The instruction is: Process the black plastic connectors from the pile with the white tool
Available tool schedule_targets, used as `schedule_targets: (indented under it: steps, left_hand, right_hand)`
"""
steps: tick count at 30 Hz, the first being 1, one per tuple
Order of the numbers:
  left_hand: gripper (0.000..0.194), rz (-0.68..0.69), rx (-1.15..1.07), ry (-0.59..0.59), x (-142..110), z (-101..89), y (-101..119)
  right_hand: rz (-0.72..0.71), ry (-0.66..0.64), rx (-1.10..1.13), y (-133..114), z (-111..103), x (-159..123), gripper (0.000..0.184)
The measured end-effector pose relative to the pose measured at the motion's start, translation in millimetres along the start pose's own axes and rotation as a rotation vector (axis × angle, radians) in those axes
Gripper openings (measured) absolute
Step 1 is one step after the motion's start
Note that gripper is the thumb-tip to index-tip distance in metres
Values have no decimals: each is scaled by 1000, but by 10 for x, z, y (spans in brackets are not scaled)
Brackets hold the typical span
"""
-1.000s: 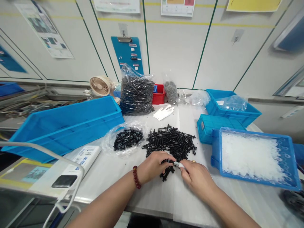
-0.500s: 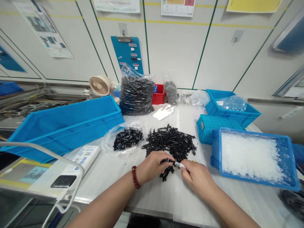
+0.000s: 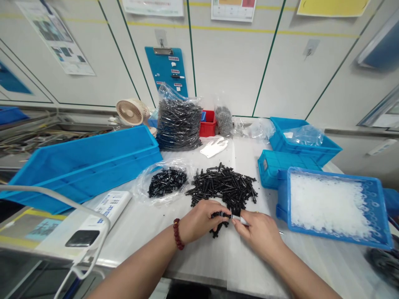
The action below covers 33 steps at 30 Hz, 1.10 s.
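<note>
My left hand (image 3: 202, 219), a dark red bead bracelet at its wrist, is closed on a thin black ribbed rod-shaped part (image 3: 220, 214) that points right. My right hand (image 3: 259, 229) pinches a small white cylindrical piece (image 3: 240, 219). Its left end meets the tip of the black part; fingers hide some of the contact. Just behind both hands lies a loose pile of similar black parts (image 3: 224, 185). Left of that pile, an open clear plastic bag (image 3: 141, 187) holds black parts with pale bands (image 3: 168, 181).
A blue bin (image 3: 282, 207) of small translucent white rings stands at right, with other blue bins (image 3: 288, 164) behind. A long blue bin (image 3: 93, 160) lies left. Farther back are a full bag (image 3: 179, 124), a white glove (image 3: 214, 146), a red box (image 3: 208, 126) and a fan (image 3: 131, 112).
My right hand has shifted slightly left toward my left hand. The silver section between the black part and the white piece shows less now. My left hand stays nearly in place.
</note>
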<state>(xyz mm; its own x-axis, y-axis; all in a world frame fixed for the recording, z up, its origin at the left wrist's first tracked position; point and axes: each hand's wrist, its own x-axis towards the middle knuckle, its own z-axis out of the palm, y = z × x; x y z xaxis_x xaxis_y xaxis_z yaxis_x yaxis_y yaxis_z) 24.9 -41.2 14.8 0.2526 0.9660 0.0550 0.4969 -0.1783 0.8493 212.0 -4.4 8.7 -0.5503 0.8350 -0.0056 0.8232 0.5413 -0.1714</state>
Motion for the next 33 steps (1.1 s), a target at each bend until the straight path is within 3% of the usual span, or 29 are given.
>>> schedule_targets:
  steps: [5, 9, 13, 16, 18, 20, 24, 28, 33]
  left_hand:
    - [18, 13, 5, -13, -7, 3, -7]
    - [22, -66, -154, 56, 17, -50, -23]
    - [43, -235, -547, 203, 57, -183, -53]
    - [37, -242, -619, 370, 78, -273, -97]
    - [37, -200, -382, 446, 89, -292, -134]
    - [41, -133, 23, 458, 107, -266, -170]
    - [19, -123, 654, 261, 175, -123, -221]
    - [17, -175, 903, 89, 245, -16, -215]
    - [15, -159, 914, 56, 228, -37, -229]
  right_hand:
    - [39, -7, -35, -2, -1, 0, 27]
    - [63, 17, -16, 32, -37, 10, 25]
    - [59, 60, 23, 68, -60, 24, 20]
    - [43, 78, 47, 83, -42, 26, 20]
    - [35, 78, 59, 88, -24, 26, 21]
    - [32, 67, 68, 91, -10, 27, 21]
    - [27, 49, 90, 79, -4, 32, 15]
    - [18, 34, 112, 54, -20, 30, 15]
    - [18, 21, 114, 59, -18, 39, 13]
